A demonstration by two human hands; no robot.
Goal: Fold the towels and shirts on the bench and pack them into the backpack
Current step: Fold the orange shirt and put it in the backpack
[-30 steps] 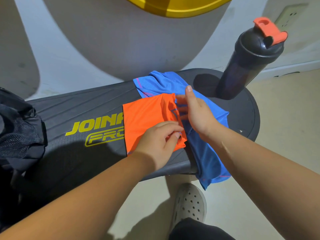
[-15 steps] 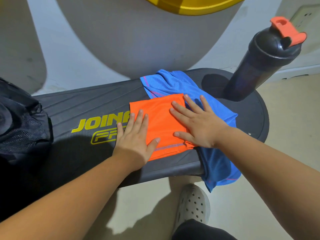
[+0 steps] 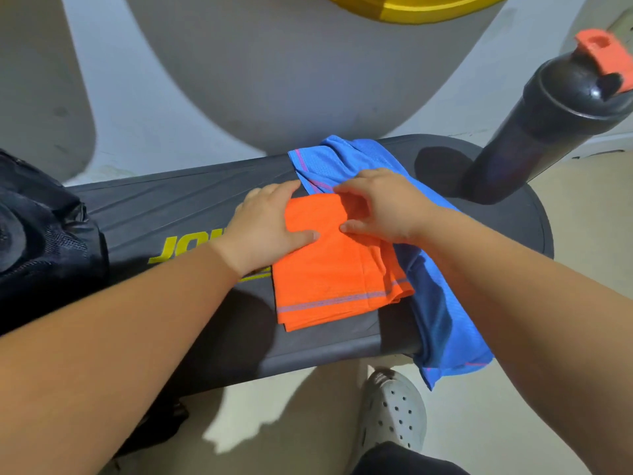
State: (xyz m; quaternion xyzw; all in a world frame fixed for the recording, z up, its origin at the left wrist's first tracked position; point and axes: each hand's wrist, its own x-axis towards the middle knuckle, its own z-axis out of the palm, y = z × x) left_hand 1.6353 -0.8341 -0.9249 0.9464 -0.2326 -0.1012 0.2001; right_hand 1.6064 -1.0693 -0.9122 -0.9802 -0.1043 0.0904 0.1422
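A folded orange cloth [image 3: 329, 279] lies on the dark bench [image 3: 164, 214], partly over a crumpled blue cloth [image 3: 442, 313] that hangs off the bench's front edge. My left hand [image 3: 263, 228] grips the orange cloth's far left corner, thumb on top and fingers curled over the far edge. My right hand [image 3: 383, 207] pinches the far right corner between thumb and fingers. The black backpack [image 3: 41, 234] sits at the bench's left end.
A black shaker bottle [image 3: 548, 111] with an orange lid stands on the bench's right end, close to the blue cloth. A white clog [image 3: 394, 413] shows on the floor below the bench. A wall and a large grey shadow lie behind.
Both hands have left their flat press on the orange cloth and moved to its far edge, where they now take hold of the two far corners.
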